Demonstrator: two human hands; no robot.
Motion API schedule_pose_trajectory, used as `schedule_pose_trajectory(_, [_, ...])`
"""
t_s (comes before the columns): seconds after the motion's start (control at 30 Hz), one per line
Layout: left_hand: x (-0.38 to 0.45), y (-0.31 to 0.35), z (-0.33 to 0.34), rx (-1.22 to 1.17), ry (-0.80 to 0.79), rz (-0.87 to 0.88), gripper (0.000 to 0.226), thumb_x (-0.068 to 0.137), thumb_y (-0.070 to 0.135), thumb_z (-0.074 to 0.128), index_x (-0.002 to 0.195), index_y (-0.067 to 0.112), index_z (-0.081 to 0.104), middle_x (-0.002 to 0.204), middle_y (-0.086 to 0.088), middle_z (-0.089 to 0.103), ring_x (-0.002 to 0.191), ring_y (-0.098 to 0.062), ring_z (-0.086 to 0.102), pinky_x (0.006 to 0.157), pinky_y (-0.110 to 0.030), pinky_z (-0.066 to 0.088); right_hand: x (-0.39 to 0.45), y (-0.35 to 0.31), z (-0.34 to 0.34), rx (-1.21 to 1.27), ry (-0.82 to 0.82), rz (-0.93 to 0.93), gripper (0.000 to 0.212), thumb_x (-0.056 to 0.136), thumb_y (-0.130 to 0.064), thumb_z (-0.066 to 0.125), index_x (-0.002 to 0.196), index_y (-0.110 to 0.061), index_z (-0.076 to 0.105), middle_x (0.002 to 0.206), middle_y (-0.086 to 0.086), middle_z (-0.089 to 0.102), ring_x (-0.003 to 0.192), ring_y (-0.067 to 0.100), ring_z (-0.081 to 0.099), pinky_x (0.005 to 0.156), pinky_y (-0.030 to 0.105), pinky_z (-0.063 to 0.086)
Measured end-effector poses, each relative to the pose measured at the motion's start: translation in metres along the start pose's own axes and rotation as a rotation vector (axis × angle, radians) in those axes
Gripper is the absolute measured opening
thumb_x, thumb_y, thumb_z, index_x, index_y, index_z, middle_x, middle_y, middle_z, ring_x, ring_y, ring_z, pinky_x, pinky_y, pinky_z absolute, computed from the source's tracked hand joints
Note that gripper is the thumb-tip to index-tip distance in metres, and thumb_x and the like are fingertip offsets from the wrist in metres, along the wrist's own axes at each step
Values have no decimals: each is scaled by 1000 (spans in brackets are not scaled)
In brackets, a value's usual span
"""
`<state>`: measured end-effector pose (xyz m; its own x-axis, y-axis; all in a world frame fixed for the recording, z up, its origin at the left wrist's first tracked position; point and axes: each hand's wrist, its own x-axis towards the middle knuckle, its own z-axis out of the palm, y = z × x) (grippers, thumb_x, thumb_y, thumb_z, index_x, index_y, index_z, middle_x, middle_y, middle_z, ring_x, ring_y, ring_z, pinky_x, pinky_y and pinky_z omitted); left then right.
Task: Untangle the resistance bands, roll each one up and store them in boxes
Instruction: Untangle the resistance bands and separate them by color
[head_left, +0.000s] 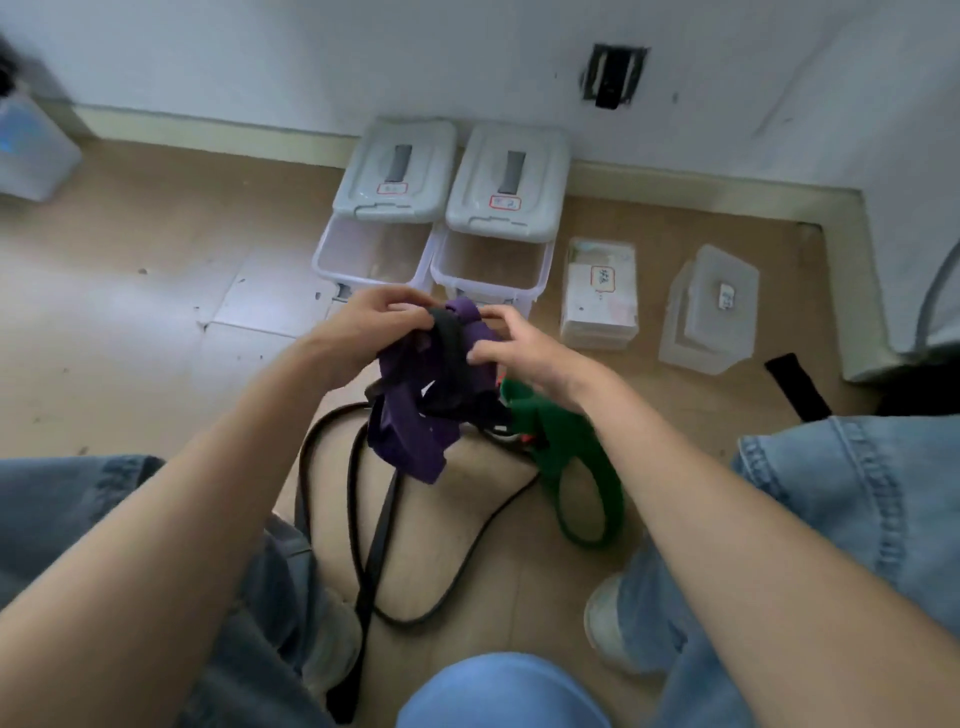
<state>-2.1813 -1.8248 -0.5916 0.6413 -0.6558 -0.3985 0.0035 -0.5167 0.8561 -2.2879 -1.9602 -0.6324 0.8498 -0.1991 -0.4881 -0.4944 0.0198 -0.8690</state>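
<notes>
A tangle of resistance bands hangs between my hands above the floor. My left hand (376, 319) grips the top of the knot where a black band (451, 353) crosses a purple band (410, 431). My right hand (524, 345) pinches the purple and black bands on the other side. A green band (571, 457) hangs below my right wrist, caught in the tangle. Thin black loops (358, 519) trail down onto the floor between my feet.
Two clear boxes (374, 254) (491, 262) with grey lids tilted up stand against the wall ahead. Two smaller lidded clear boxes (600, 291) (711, 312) sit to their right. A black strap (797, 387) lies at far right. My knees and shoes frame the floor.
</notes>
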Motion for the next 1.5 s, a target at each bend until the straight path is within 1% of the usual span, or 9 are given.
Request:
schedule_pose_trajectory(0.13, [-19, 16, -2, -141, 26, 45, 24, 91, 0, 45, 106, 3, 63, 88, -16, 58, 77, -25, 50, 62, -27, 43, -11, -32, -9, -339, 12, -87, 97, 71, -39, 79, 145, -21, 19, 134, -4, 40, 113, 13, 44, 76, 22, 44])
schedule_pose_trajectory(0.33, [-30, 11, 9, -70, 80, -124, 38, 88, 12, 60, 122, 12, 44, 89, -7, 59, 75, -19, 61, 62, -24, 50, -24, -33, 0, -657, 110, -112, 62, 67, -36, 82, 116, -9, 56, 98, 2, 56, 83, 17, 51, 60, 25, 36])
schedule_pose_trajectory(0.5, [-38, -14, 21, 157, 47, -162, 16, 89, 15, 59, 100, 2, 59, 92, -17, 63, 78, -25, 60, 70, -34, 50, -25, -12, 0, -614, 174, -144, 71, 69, -27, 81, 131, -13, 49, 130, 8, 54, 117, 24, 49, 85, 24, 34])
schedule_pose_trajectory(0.7, [-21, -29, 8, 338, 144, -15, 29, 83, 6, 61, 112, 9, 56, 100, -9, 62, 86, -25, 60, 74, -32, 49, -13, -7, -9, -414, 332, -125, 64, 71, -22, 80, 129, -25, 53, 129, 3, 55, 118, 24, 48, 88, 26, 38])
schedule_pose_trajectory(0.9, [-28, -93, 21, 33, 19, -121, 31, 84, 4, 64, 114, 4, 55, 115, -20, 61, 96, -24, 61, 78, -30, 51, -6, 27, 25, -1062, 375, -123, 51, 88, -15, 58, 136, -29, 43, 127, 7, 51, 120, 32, 34, 94, 40, 36])
schedule_pose_trajectory(1.07, [-30, -190, 26, 408, 136, -422, 42, 88, 25, 61, 125, 8, 51, 128, -14, 55, 118, -27, 51, 94, -31, 39, 10, 68, 36, -1116, 144, 113, 47, 84, -21, 62, 129, -25, 49, 128, 7, 55, 119, 31, 46, 83, 35, 43])
schedule_pose_trajectory(1.2, [-14, -231, 49, 384, 26, -607, 46, 90, 34, 57, 129, 13, 46, 137, -18, 42, 119, -36, 47, 102, -39, 38, 20, 99, 56, -1095, -24, 142, 58, 85, -20, 57, 139, -31, 38, 132, 6, 54, 118, 30, 50, 83, 36, 45])
schedule_pose_trajectory(1.33, [-18, -248, 91, 566, 142, -559, 41, 92, 18, 51, 130, 10, 37, 136, -22, 29, 119, -45, 39, 99, -47, 35, 40, 111, 77, -1015, -66, 94, 55, 84, -18, 55, 136, -31, 41, 129, 4, 57, 113, 29, 53, 83, 37, 47])
schedule_pose_trajectory(1.5, [10, -224, 63, -161, 267, -536, 20, 91, -3, 45, 108, 3, 55, 95, -21, 57, 71, -26, 56, 62, -30, 41, 50, 105, 65, -1001, 26, 47, 53, 83, -15, 55, 133, -30, 46, 126, 5, 58, 113, 30, 53, 75, 33, 44])
